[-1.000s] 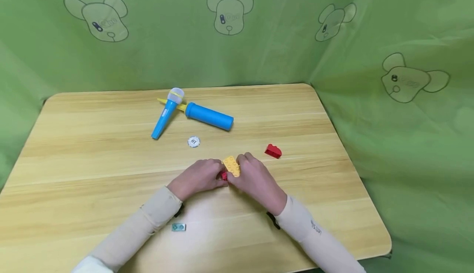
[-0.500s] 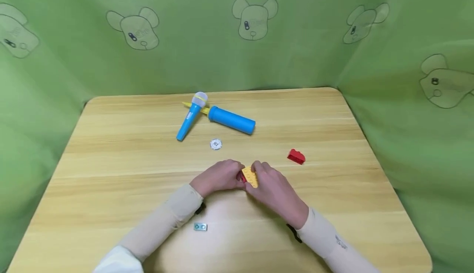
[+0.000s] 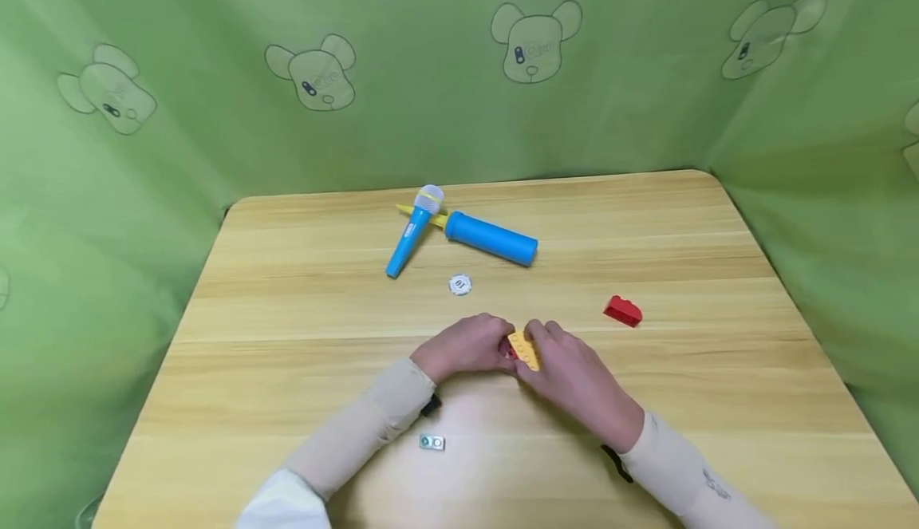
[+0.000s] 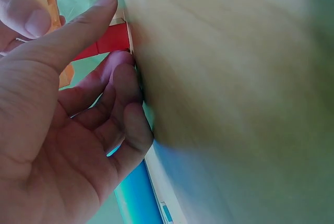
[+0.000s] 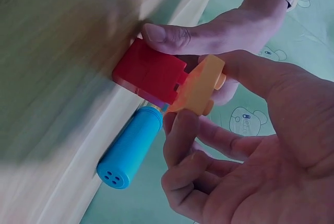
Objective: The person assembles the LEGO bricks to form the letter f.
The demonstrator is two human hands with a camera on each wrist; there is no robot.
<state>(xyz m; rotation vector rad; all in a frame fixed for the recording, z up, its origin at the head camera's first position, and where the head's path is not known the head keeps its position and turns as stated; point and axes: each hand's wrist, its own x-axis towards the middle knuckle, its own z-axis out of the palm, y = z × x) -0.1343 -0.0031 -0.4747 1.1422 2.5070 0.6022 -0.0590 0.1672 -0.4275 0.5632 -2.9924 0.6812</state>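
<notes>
Both hands meet near the middle of the table. My left hand [image 3: 470, 345] holds red toy bricks [image 5: 148, 72] between thumb and fingers, low against the tabletop. In the right wrist view a seam shows across the red bricks, and studs stick out on the side facing the yellow brick. My right hand [image 3: 574, 365] pinches the yellow studded brick [image 3: 524, 351] by its edges with thumb and fingertips. The yellow brick [image 5: 201, 85] stands tilted right at the red studs, its own studs facing away. In the head view the hands hide most of the red bricks.
A red curved brick [image 3: 623, 311] lies to the right on the wooden table [image 3: 287, 298]. Behind the hands are a white chip marked 10 [image 3: 460, 285], a blue toy microphone [image 3: 415, 231] and a blue cylinder with a yellow tip [image 3: 491, 239]. A small teal brick [image 3: 432, 442] lies in front.
The head view has turned left, so everything sits further right in it. The hands stay together on the bricks, and the yellow brick has tilted slightly over the red ones.
</notes>
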